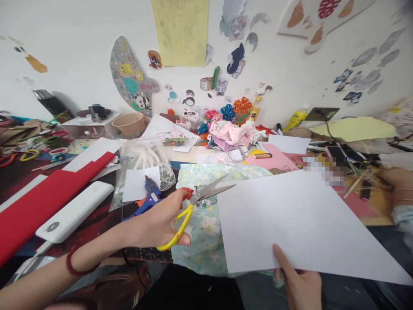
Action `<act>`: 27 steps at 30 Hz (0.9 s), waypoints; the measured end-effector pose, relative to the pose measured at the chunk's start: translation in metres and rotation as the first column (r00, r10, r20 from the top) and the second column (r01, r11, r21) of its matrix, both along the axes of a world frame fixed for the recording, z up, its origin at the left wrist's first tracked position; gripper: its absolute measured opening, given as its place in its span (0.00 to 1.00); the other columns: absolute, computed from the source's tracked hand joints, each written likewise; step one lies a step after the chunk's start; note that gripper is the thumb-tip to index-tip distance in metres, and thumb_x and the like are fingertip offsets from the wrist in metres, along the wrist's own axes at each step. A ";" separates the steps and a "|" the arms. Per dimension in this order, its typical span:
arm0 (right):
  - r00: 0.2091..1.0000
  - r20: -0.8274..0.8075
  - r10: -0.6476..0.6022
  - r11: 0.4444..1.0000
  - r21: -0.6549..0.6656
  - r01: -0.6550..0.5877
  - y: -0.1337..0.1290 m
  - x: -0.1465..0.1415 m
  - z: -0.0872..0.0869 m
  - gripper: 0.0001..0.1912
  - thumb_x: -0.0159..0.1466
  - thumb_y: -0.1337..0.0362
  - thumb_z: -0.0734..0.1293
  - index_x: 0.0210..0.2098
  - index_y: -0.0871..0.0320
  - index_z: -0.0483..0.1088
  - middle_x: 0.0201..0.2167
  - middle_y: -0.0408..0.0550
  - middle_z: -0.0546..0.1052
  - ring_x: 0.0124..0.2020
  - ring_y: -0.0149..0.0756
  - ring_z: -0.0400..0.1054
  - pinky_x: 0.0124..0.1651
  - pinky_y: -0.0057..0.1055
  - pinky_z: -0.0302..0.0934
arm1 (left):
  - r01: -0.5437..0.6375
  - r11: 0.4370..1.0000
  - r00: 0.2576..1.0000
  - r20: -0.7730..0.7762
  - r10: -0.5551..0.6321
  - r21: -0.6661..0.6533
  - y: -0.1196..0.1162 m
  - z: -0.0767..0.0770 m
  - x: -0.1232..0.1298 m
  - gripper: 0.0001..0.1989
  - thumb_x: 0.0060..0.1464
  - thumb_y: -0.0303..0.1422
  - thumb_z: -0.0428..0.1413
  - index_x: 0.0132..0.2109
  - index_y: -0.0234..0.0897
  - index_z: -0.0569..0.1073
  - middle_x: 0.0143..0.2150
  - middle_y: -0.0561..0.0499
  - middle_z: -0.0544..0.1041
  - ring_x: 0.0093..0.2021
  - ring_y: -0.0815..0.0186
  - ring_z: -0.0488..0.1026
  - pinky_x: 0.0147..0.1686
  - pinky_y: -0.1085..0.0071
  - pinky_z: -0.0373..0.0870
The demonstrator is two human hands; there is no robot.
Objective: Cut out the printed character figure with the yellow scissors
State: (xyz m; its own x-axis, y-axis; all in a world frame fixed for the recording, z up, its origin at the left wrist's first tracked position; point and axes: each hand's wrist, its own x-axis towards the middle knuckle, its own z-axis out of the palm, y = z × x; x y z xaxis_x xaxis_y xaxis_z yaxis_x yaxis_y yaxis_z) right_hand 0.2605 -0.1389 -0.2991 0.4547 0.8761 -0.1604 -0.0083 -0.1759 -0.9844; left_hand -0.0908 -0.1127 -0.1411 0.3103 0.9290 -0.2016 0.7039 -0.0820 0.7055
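Note:
My left hand (161, 221) grips yellow-and-red-handled scissors (196, 199), whose blades stand apart and point right, the tips at the upper left corner of a large white sheet (290, 219). At the sheet's bottom edge my right hand (300, 275) holds it, thumb on top and the other fingers mostly hidden beneath. Under the scissors and partly under the sheet lies a pale green floral cloth (209, 226). Just behind my left hand is a blue glue gun (151, 193), resting partly on a small white paper.
Left lie a white power bank (75, 211) and a red folded strip (58, 198). Behind are a plastic bag (142, 157), a brown bowl (129, 124), pink cloth (234, 132) and craft flowers (241, 107). Another person's arm (400, 189) is at the right edge.

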 end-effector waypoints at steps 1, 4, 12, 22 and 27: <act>0.999 -0.031 -0.016 1.000 0.006 0.016 0.000 0.000 -0.001 0.28 0.49 0.54 0.82 0.10 0.57 0.63 0.13 0.45 0.69 0.20 0.32 0.65 0.27 0.29 0.66 | -0.029 0.999 1.000 -0.012 0.028 -0.037 -0.002 0.000 0.003 0.32 0.48 0.46 0.64 0.54 0.39 0.62 0.51 0.45 0.71 0.48 0.56 0.70 0.47 0.62 0.71; 0.981 -0.179 -0.075 0.996 0.027 0.081 0.001 -0.002 -0.002 0.22 0.44 0.58 0.84 0.16 0.59 0.68 0.16 0.44 0.72 0.19 0.32 0.64 0.20 0.30 0.62 | -0.112 0.986 0.993 -0.037 0.108 -0.121 -0.007 0.000 0.006 0.19 0.59 0.52 0.52 0.41 0.40 0.65 0.34 0.54 0.68 0.32 0.65 0.65 0.32 0.69 0.64; 0.897 -0.400 -0.189 0.965 0.091 0.245 -0.001 -0.007 0.007 0.22 0.43 0.66 0.83 0.34 0.61 0.76 0.27 0.45 0.78 0.20 0.30 0.63 0.13 0.29 0.58 | -0.117 0.974 0.967 -0.248 0.066 -0.196 -0.019 0.017 -0.002 0.19 0.56 0.52 0.56 0.36 0.39 0.69 0.32 0.54 0.70 0.31 0.66 0.63 0.31 0.71 0.58; 0.934 -0.350 -0.069 0.976 0.172 0.136 -0.009 -0.021 0.019 0.22 0.47 0.63 0.83 0.35 0.61 0.73 0.20 0.40 0.74 0.17 0.28 0.63 0.15 0.26 0.60 | -0.008 0.991 0.981 -0.193 -0.018 -0.132 -0.011 0.006 0.008 0.23 0.56 0.53 0.56 0.45 0.39 0.75 0.35 0.51 0.76 0.32 0.63 0.69 0.31 0.70 0.58; 0.927 -0.373 -0.040 0.974 0.191 0.119 -0.010 -0.027 0.023 0.21 0.48 0.64 0.82 0.37 0.61 0.73 0.17 0.36 0.72 0.13 0.26 0.60 0.17 0.27 0.62 | -0.004 0.992 0.979 -0.204 -0.022 -0.126 -0.012 0.006 0.011 0.25 0.56 0.54 0.55 0.47 0.38 0.77 0.33 0.51 0.77 0.30 0.65 0.67 0.30 0.70 0.58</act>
State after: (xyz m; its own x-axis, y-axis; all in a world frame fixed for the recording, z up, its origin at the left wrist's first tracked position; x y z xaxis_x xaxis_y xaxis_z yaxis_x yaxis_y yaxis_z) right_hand 0.2336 -0.1487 -0.2756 0.4690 0.8707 -0.1478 -0.3790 0.0473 -0.9242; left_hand -0.0799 -0.1243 -0.1351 0.2585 0.8897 -0.3763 0.8342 -0.0092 0.5514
